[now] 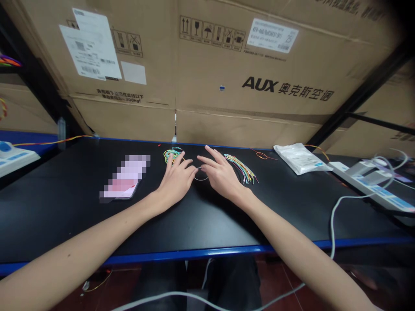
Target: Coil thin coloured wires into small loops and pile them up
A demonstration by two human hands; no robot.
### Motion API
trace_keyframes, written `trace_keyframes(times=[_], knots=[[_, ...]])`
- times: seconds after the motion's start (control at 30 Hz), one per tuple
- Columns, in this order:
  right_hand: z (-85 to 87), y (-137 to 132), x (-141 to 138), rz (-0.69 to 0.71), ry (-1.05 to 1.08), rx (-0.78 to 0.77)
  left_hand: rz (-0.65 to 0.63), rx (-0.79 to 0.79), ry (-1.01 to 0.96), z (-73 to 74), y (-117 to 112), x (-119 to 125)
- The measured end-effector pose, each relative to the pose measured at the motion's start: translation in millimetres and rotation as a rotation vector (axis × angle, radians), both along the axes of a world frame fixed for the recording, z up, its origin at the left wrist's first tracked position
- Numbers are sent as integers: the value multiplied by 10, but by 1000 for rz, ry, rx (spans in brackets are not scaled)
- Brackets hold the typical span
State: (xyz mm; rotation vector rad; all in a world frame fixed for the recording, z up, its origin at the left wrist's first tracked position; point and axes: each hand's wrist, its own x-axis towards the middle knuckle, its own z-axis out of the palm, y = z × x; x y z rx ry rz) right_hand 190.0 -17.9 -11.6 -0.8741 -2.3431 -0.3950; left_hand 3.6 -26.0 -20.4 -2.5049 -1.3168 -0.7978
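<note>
My left hand and my right hand are close together over the middle of the black tabletop. Thumb and forefinger of each hand pinch a thin pale wire, which bows in a small loop beneath the fingertips; the other fingers are raised. Partly hidden behind my left hand lies a tangled bundle of yellow and green wires. Just right of my right hand, a fanned bunch of coloured wires rests on the table, one end covered by the hand.
A phone, its screen blurred out, lies at left. A white plastic packet and a power strip are on the right, with a white cable over the blue front edge. Large cardboard stands behind.
</note>
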Motion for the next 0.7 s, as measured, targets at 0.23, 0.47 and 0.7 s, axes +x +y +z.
trace_keyframes(times=[0.23,0.47,0.7], knots=[[24,-9,-16,112,160,-265,-16,161,17,60,3,-37],[-39,53,16,-7,229,-50,17,59,-14,23,31,-33],[29,35,36,-32,175,79,2,91,-67,-29,61,-27]])
